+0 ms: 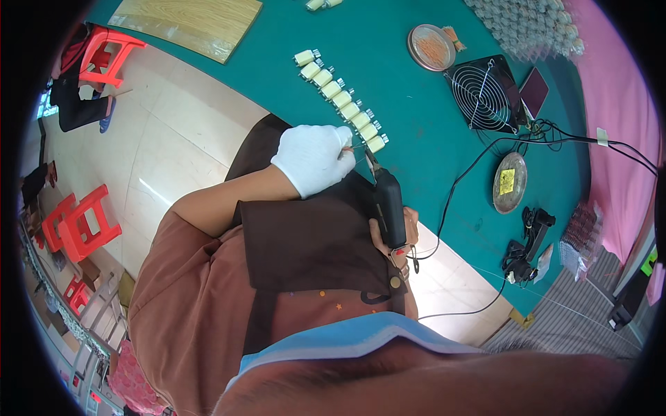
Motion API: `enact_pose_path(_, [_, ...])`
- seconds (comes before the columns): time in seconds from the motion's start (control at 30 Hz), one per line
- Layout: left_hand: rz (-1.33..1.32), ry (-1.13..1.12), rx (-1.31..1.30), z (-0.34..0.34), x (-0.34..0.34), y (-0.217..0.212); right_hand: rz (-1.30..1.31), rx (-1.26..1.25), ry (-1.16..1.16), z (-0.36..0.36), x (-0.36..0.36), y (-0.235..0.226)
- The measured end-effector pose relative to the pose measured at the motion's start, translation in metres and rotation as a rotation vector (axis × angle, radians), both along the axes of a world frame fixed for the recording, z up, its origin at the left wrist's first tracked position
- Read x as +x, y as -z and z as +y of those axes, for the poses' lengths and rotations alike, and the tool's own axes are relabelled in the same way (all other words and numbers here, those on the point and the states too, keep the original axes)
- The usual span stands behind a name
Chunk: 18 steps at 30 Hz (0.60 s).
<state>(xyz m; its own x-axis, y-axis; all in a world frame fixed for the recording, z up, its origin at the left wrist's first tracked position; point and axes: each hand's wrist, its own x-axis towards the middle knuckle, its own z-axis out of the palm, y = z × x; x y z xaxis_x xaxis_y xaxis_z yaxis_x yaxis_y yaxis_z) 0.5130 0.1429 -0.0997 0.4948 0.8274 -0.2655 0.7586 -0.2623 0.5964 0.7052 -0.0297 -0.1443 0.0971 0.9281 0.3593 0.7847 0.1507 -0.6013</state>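
My left hand (316, 156), in a white glove, is closed in a pinch beside the near end of a curved row of small cream-coloured blocks with metal ends (341, 99). Something thin shows at its fingertips, too small to name. My right hand (409, 229), bare, wraps round a black corded hand tool (390, 208). The tool's narrow metal tip points up to the nearest cream block, close to my left fingertips. Whether the tip touches that block, I cannot tell. Part of my right hand is hidden behind the tool.
On the green table (444, 173) lie a wood-patterned board (187, 24), a round tin (430, 48), a black fan with a wire grille (483, 93), an oval dish with a yellow label (510, 184) and bubble wrap (527, 28). Black cables (479, 156) cross the right side. Red stools (87, 218) stand left.
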Motion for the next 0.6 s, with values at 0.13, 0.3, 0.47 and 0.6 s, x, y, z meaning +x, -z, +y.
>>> enact_pose_path(0.13, [-0.007,0.009,0.009,0.0001,-0.0006,0.0018,-0.011,0.005,-0.004,0.0009,-0.0004,-0.0013])
enact_pose_path(0.3, [-0.022,0.011,0.014,0.0000,-0.0013,0.0042,-0.003,-0.014,-0.008,-0.0027,0.0026,0.0017])
enact_pose_path(0.47, [-0.020,0.019,0.028,-0.0001,-0.0016,0.0047,-0.001,-0.007,0.006,0.0005,-0.0007,-0.0003])
enact_pose_path(0.6, [-0.030,0.029,0.014,0.0006,-0.0018,0.0037,-0.006,-0.010,0.010,0.0009,-0.0014,-0.0013])
